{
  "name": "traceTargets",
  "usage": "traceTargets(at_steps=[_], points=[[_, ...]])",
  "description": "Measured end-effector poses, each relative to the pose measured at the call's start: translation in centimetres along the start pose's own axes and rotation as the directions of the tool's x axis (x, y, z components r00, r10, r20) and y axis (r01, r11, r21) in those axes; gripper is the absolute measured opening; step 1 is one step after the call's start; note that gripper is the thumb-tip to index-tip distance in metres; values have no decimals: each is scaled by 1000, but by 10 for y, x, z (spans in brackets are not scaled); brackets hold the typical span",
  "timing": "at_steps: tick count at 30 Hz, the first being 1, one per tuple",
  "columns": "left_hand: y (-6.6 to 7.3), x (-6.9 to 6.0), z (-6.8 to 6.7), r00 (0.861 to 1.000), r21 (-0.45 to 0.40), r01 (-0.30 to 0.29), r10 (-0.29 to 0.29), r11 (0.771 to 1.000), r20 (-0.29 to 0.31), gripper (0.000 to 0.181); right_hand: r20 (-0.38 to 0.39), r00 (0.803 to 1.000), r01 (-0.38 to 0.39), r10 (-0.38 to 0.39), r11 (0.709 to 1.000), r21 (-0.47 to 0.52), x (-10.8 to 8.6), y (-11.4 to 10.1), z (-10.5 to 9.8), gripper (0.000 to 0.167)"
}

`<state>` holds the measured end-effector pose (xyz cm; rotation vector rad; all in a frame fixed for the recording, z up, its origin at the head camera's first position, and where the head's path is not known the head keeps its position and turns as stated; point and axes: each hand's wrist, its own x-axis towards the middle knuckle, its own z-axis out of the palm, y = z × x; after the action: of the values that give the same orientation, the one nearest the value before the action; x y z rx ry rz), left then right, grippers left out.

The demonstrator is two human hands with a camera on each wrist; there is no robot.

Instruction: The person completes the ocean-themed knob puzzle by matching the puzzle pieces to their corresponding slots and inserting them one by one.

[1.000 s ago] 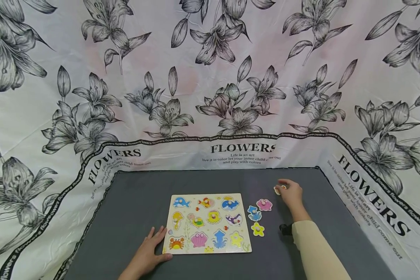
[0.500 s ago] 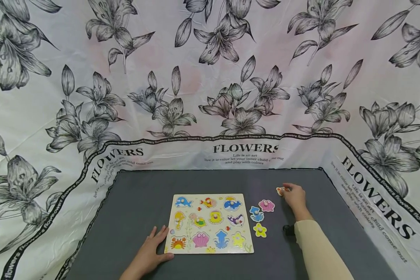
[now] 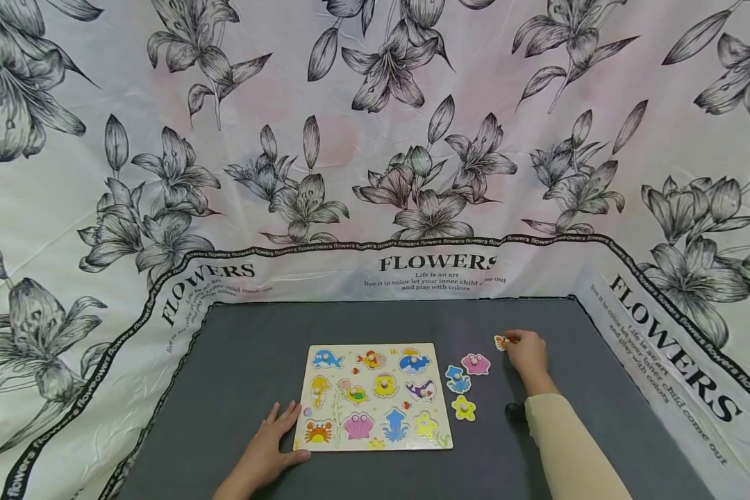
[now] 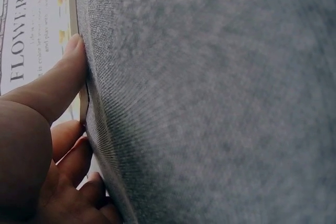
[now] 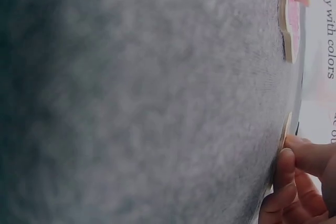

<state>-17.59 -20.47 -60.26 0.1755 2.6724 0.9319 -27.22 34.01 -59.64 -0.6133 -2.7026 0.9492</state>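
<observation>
A light wooden puzzle board [image 3: 337, 445] with sea-animal pictures lies on the dark grey table. Fingers of my left hand [image 3: 267, 441] lie along its left side, the thumb at its near left corner; the left wrist view shows the thumb [image 4: 65, 72] against the board's edge. At the right, my right hand [image 3: 528, 357] pinches a small orange puzzle piece [image 3: 501, 342] close to the tabletop. In the right wrist view, thumb and index finger hold the thin rim of that piece [image 5: 286, 129]. The hand hides part of it.
Between board and right hand lie a pink shell-shaped piece [image 3: 476, 364], a blue squid piece [image 3: 458, 379] and a yellow star piece [image 3: 464, 407]. A white flower-printed cloth [image 3: 434, 278] borders the table [image 3: 256, 368] at the back and sides.
My right hand has drawn slightly toward me and right, and more of the orange piece shows beside its fingertips. The left hand and board stay together; the whole view shifts slightly.
</observation>
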Motion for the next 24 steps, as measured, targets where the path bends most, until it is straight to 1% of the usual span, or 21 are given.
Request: traceTargets(at_steps=[6, 11, 14, 17, 21, 24], points=[[1, 0, 2, 1000, -1, -18, 18, 1000, -6, 99, -26, 999, -22, 22, 1000, 7, -5, 1, -4, 26], [0, 1, 2, 1000, 3, -20, 20, 1000, -4, 100, -44, 999, 12, -12, 1000, 12, -8, -1, -5, 25], [0, 1, 1, 1000, 9, -15, 15, 1000, -2, 100, -25, 998, 66, -65, 997, 40, -11, -5, -4, 26], [1, 2, 1, 1000, 16, -12, 12, 1000, 1, 101, 4, 992, 127, -127, 989, 82, -14, -9, -2, 26], [2, 2, 0, 1000, 32, -14, 14, 999, 1, 100, 13, 971, 236, -239, 964, 125, -19, -19, -1, 22], [2, 2, 0, 1000, 32, -12, 12, 999, 1, 99, 10, 946, 319, -323, 937, 142, -24, -28, 0, 19]])
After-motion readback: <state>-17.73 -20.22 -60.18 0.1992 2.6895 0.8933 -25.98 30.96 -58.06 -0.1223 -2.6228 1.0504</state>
